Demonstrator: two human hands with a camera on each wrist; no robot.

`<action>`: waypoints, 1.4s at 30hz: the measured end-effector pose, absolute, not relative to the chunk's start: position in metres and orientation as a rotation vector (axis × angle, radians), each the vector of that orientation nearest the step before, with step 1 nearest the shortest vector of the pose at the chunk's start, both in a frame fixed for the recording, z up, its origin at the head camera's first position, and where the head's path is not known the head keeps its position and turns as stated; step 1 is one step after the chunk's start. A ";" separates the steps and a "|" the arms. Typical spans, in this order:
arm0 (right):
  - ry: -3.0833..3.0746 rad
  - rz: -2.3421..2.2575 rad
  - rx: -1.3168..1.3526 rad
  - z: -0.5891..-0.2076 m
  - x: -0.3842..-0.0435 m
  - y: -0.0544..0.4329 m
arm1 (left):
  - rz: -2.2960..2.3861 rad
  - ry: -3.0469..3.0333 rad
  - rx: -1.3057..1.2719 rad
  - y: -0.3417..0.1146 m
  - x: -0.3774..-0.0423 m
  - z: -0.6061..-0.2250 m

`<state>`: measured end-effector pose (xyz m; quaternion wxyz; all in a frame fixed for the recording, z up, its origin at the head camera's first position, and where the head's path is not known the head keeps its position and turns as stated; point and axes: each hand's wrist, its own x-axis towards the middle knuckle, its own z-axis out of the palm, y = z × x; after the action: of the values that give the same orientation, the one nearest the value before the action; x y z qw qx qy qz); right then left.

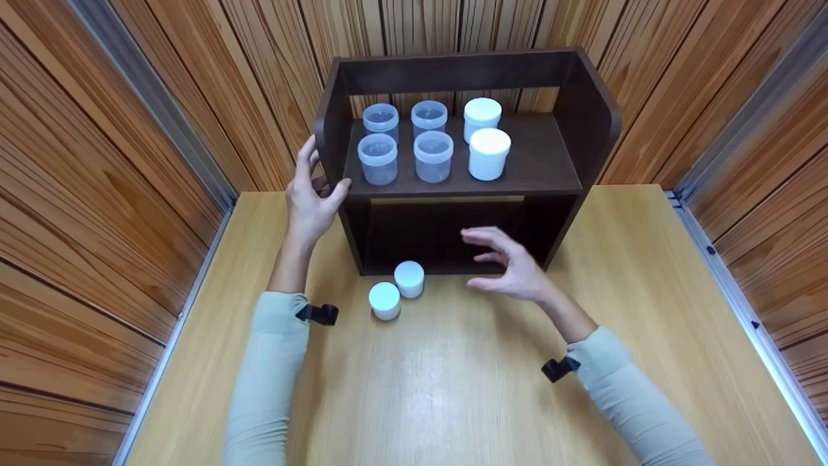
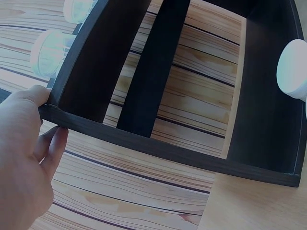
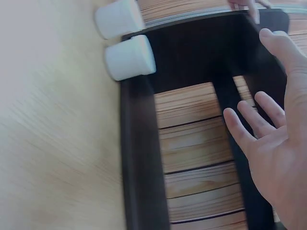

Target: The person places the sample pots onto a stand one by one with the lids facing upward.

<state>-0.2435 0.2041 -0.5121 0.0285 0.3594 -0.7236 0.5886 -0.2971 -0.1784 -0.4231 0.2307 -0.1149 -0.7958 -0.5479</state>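
Observation:
My left hand (image 1: 310, 207) grips the left side of the dark brown shelf unit (image 1: 446, 71), thumb at the front edge of the upper board and fingers against the outer face. The left wrist view shows that hand (image 2: 21, 153) pinching the side panel. In front of the lower compartment my right hand (image 1: 511, 265) hovers with spread, slightly bent fingers, holding nothing. Several translucent jars (image 1: 433, 158) stand in two columns on the upper board. To their right are two white-lidded jars (image 1: 490, 155), one behind the other.
Two small white-lidded jars (image 1: 409, 278) (image 1: 385, 301) stand on the wooden table (image 1: 414, 382) before the shelf's lower left corner. Wood-patterned walls (image 1: 84, 213) rise at the back and both sides, with metal rails (image 1: 744, 291) along the table's sides.

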 end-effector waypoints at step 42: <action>-2.524 1.857 0.932 -0.606 -0.274 0.112 | -1.496 -2.188 -0.307 -0.177 -0.297 -0.424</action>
<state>-0.2735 0.1115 -0.6061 -0.0637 0.2844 -0.7705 0.5669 -0.2967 -0.1770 -0.4238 0.2345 -0.1117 -0.7970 -0.5452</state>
